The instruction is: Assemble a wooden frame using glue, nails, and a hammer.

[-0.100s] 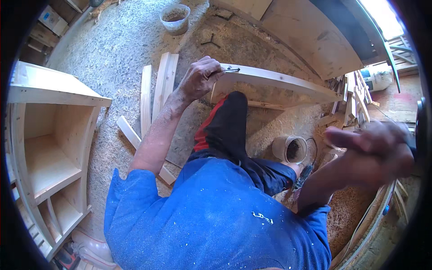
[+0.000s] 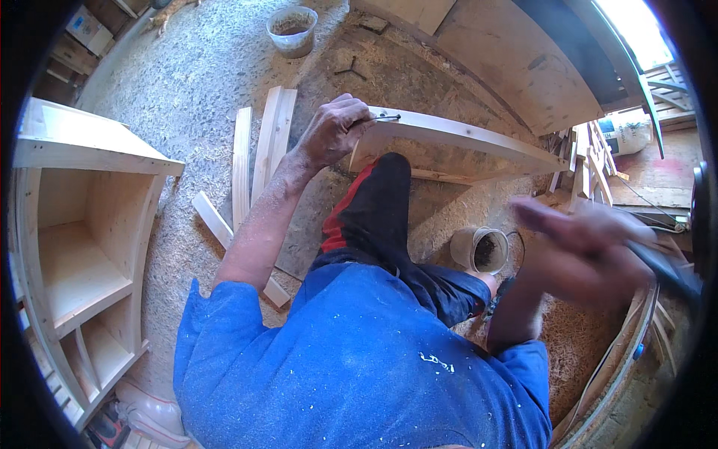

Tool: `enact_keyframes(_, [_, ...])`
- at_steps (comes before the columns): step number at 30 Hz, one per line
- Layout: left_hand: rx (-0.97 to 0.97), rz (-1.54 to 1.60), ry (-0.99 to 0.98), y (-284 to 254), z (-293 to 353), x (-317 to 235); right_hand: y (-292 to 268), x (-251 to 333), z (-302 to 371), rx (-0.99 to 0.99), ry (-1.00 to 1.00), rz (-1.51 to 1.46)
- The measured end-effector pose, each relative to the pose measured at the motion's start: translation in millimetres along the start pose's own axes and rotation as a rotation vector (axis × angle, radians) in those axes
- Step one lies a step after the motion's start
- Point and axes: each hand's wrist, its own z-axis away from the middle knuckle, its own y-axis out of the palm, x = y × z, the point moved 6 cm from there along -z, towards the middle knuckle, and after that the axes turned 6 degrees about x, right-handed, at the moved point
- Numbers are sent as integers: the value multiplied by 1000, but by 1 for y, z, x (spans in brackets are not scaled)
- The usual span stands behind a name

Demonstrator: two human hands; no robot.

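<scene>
My left hand (image 2: 338, 129) is closed at the near-left end of a pale curved wooden board (image 2: 464, 132), its fingers pinching a thin nail (image 2: 387, 117). The nail's dark head sticks out to the right of the fingertips, over the board's edge. The board stands on edge beyond my knee, part of a wooden frame. Off to the right, my right hand (image 2: 591, 251) is raised and smeared by motion. It is wrapped round a hammer (image 2: 666, 271), whose dark, blurred shape reaches toward the right rim.
A wooden shelf unit (image 2: 86, 262) stands at the left. Loose wood strips (image 2: 273, 135) lie beside my left arm. A white bucket (image 2: 479, 251) sits right of my leg, another tub (image 2: 292, 34) farther off. Scrap wood (image 2: 591, 161) is piled at the right.
My right hand and the hammer have moved left, toward the board. The left hand stays in place with the nail.
</scene>
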Motion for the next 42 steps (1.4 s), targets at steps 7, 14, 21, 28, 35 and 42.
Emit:
enact_keyframes(7, [-18, -18, 50, -11, -6, 5, 52, -28, 17, 146, 270, -493])
enact_keyframes(14, [-83, 178, -276, -7, 2, 19, 33, -53, 44, -257, 435, -801])
enact_keyframes(21, [-108, 43, -139, -14, 9, 20, 48, -69, 50, -213, 518, -731])
enact_keyframes(28, [-126, -21, -59, -20, 0, 22, 46, -69, 44, -147, 511, -616])
enact_keyframes(35, [-94, -35, -90, -22, -6, 23, 52, -67, 30, -47, 499, -531])
enact_keyframes(42, [-93, -56, -118, -20, -8, 29, 87, -78, 18, -32, 443, -287])
